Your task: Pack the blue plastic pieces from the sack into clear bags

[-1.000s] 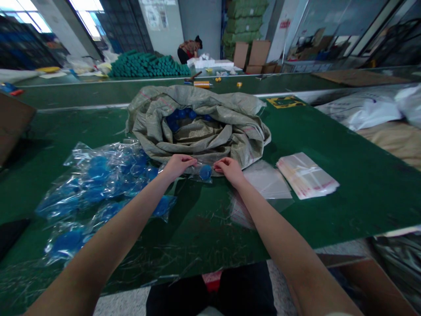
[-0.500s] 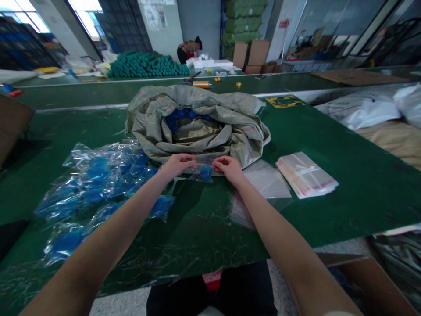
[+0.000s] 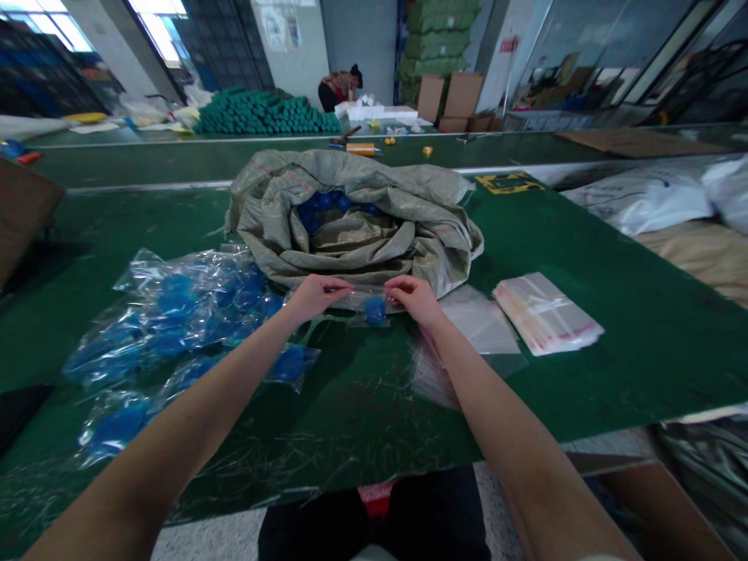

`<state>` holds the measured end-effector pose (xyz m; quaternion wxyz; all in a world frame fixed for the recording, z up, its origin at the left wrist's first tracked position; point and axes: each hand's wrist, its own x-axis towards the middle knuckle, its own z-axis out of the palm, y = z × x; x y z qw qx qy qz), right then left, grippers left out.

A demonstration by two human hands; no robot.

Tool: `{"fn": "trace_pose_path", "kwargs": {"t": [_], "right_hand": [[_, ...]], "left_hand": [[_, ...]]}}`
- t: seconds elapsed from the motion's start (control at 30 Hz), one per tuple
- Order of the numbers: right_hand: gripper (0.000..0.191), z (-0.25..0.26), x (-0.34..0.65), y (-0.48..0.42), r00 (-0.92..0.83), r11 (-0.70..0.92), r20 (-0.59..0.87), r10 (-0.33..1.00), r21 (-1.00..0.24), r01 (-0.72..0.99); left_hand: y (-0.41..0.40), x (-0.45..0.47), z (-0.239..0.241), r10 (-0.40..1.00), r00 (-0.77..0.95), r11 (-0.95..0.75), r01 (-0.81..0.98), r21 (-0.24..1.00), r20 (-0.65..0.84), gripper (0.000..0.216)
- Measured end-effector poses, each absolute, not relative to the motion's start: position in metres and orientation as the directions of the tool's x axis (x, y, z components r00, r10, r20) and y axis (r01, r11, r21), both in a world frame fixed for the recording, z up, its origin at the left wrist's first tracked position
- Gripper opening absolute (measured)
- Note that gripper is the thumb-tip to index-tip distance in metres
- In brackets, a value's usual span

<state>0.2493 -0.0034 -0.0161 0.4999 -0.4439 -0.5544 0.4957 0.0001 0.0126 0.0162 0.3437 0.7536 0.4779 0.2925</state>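
A small clear plastic bag with a round blue piece inside lies on the green table, just in front of a grey woven sack. My left hand pinches the bag's top edge on the left. My right hand pinches the same edge on the right. The sack is open and more blue pieces show inside it.
A heap of filled clear bags with blue pieces lies to the left. Empty clear bags and a banded stack of them lie to the right. White sacks sit far right. A person bends over at the back.
The bag with the blue piece has shifted slightly to the right between my hands. Both hands have kept their hold on its top edge.
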Motion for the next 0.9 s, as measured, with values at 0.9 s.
{"fn": "trace_pose_path", "kwargs": {"t": [0.9], "right_hand": [[0.023,-0.013,0.252,-0.008,-0.181,0.217,0.214,0.96,-0.976,0.0]], "left_hand": [[0.012,-0.011,0.006,0.896,0.402,-0.385,0.495,0.778,0.188,0.04]]}}
